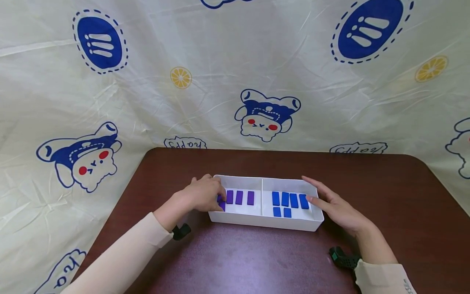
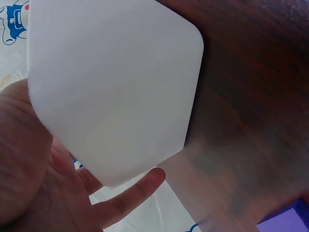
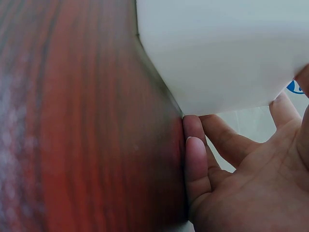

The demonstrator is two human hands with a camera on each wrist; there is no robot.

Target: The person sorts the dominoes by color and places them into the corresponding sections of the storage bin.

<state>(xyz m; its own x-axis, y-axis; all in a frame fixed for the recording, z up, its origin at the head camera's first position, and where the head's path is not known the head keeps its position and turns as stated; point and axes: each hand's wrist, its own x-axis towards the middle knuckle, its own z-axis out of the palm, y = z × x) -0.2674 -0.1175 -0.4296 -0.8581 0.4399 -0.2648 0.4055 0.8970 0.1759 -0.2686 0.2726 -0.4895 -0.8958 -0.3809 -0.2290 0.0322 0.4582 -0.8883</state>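
A white two-part box stands on the table, purple blocks in its left compartment and blue blocks in its right. My left hand reaches over the left end wall, thumb and index finger pinching a purple block partly hidden beneath them. In the left wrist view, the end wall hides those fingertips, while a finger extends outside the box. My right hand grips the right end, thumb over the rim. Its other fingers lie outside, by a lower corner.
The brown table extends around the box, with a patterned cloth behind it. A purple block shows at the lower right corner of the left wrist view. Dark bands sit on both wrists.
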